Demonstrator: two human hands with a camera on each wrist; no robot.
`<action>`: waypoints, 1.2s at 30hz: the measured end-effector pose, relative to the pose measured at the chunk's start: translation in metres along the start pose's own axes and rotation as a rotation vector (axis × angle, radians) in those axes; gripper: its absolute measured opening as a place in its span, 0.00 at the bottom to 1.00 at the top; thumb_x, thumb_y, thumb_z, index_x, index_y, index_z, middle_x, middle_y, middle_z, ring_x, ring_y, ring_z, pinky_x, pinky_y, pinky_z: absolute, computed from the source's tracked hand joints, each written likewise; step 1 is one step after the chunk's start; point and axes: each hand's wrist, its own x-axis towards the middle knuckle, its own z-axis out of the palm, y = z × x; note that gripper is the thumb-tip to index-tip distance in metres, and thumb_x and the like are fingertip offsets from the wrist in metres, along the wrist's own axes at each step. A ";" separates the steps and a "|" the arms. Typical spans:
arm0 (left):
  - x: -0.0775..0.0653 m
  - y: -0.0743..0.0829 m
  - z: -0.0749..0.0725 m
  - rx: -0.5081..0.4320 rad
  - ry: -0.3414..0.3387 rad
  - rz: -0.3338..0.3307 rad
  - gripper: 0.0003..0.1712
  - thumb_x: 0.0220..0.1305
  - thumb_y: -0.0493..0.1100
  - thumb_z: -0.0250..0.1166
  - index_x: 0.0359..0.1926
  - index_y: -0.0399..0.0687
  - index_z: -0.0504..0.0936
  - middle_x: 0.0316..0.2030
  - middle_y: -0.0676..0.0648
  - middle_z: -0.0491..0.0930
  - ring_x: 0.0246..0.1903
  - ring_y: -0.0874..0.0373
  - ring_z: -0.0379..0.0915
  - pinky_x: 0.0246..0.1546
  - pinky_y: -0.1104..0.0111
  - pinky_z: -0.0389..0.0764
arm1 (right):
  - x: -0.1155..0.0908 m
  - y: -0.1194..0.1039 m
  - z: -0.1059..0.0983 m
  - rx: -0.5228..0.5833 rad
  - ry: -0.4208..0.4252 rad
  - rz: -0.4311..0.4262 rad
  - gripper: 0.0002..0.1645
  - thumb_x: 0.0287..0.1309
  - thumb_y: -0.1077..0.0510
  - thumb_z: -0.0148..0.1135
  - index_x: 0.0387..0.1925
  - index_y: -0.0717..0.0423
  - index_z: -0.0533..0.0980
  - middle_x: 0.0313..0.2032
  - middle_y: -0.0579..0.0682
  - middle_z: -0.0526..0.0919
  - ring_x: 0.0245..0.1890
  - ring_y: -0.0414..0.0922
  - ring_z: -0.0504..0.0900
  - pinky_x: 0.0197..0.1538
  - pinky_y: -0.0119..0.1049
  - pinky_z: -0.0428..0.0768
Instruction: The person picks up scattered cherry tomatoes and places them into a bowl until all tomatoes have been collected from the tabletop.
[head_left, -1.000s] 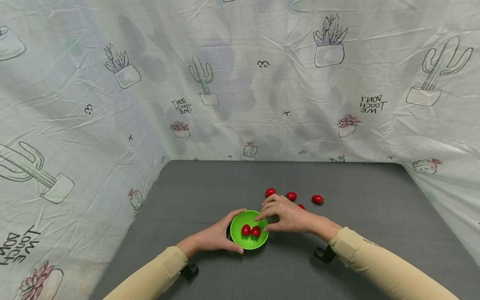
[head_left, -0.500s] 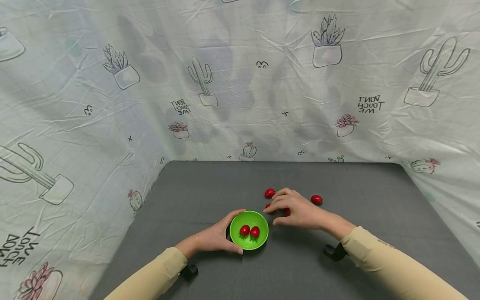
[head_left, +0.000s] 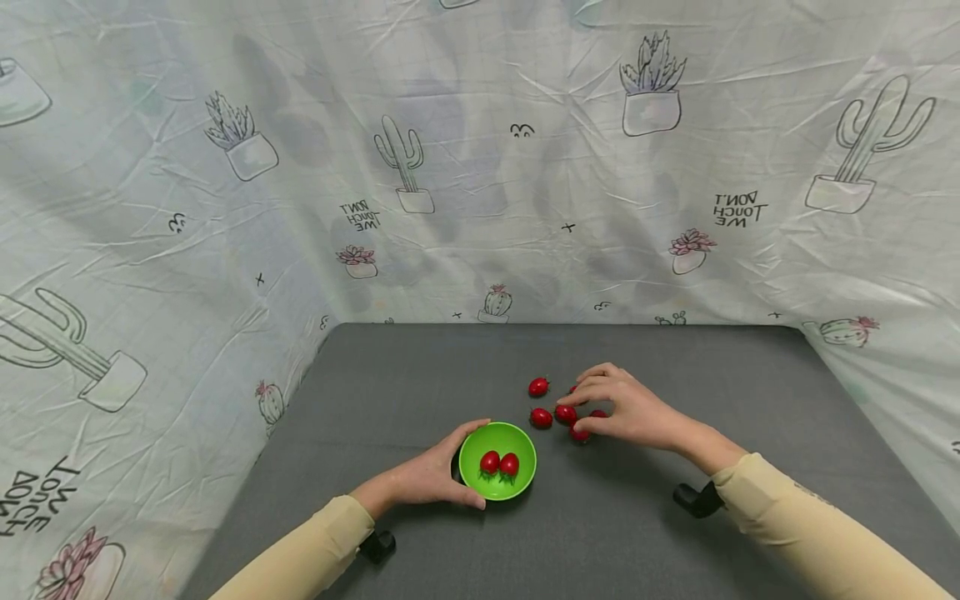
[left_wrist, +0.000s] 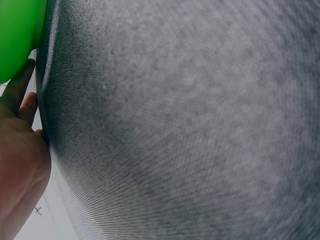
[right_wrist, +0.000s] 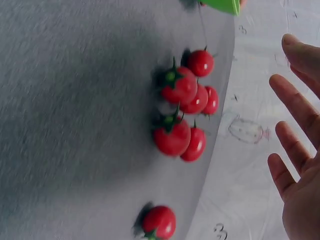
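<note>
My left hand [head_left: 431,477] holds a small green bowl [head_left: 498,439], fingers round the far side and thumb along the near side. Two red cherry tomatoes [head_left: 499,463] with green stems lie in the bowl. Right of it, my right hand [head_left: 630,408] hovers over a loose group of cherry tomatoes [head_left: 541,418], covering some of them in the head view. In the right wrist view its fingers are spread with nothing between them, apart from the clustered cherry tomatoes [right_wrist: 179,86]. The left wrist view catches only the bowl's side [left_wrist: 17,37] and part of the left hand [left_wrist: 22,155].
A dark grey cloth [head_left: 420,367] covers the table. Pale curtains [head_left: 465,167] printed with potted cacti rise behind and at the sides. One cherry tomato [right_wrist: 160,222] lies apart from the cluster. Black wrist mounts [head_left: 697,500] sit under the forearms.
My right hand has moved right, from the bowl's rim to over the table, uncovering several cherry tomatoes beside the bowl. The left hand and the bowl have stayed in place.
</note>
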 end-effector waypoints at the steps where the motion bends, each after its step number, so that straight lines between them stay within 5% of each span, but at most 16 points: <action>1: 0.000 0.000 0.000 -0.002 -0.001 0.000 0.63 0.55 0.55 0.80 0.81 0.66 0.47 0.73 0.58 0.58 0.72 0.59 0.54 0.70 0.49 0.57 | -0.002 0.002 -0.002 -0.003 0.010 0.004 0.22 0.57 0.50 0.78 0.54 0.35 0.85 0.54 0.37 0.80 0.59 0.43 0.70 0.55 0.51 0.74; 5: 0.000 -0.001 0.000 -0.006 -0.001 -0.001 0.63 0.55 0.55 0.80 0.81 0.66 0.47 0.73 0.58 0.58 0.72 0.58 0.54 0.70 0.49 0.57 | -0.008 0.009 -0.008 0.002 0.044 0.034 0.22 0.57 0.51 0.78 0.55 0.40 0.86 0.55 0.43 0.79 0.59 0.45 0.71 0.50 0.51 0.76; 14: 0.001 -0.003 0.000 -0.006 -0.003 0.004 0.63 0.55 0.55 0.80 0.81 0.67 0.47 0.73 0.58 0.57 0.72 0.58 0.54 0.70 0.49 0.57 | -0.018 0.031 -0.018 -0.036 0.073 0.137 0.22 0.58 0.50 0.77 0.55 0.41 0.86 0.53 0.39 0.81 0.62 0.47 0.69 0.57 0.56 0.71; 28: 0.000 -0.002 0.000 -0.019 -0.008 0.004 0.63 0.56 0.53 0.80 0.82 0.64 0.47 0.73 0.57 0.58 0.72 0.58 0.55 0.70 0.49 0.58 | -0.039 0.069 -0.023 -0.160 0.107 0.199 0.26 0.60 0.52 0.75 0.59 0.50 0.83 0.56 0.56 0.82 0.62 0.60 0.68 0.60 0.67 0.62; 36: 0.000 -0.001 0.000 -0.024 -0.007 -0.001 0.63 0.56 0.53 0.80 0.81 0.66 0.47 0.73 0.57 0.58 0.72 0.57 0.54 0.70 0.49 0.58 | -0.046 0.082 -0.025 -0.174 0.097 0.240 0.28 0.61 0.50 0.75 0.62 0.50 0.81 0.56 0.54 0.83 0.63 0.60 0.68 0.60 0.67 0.61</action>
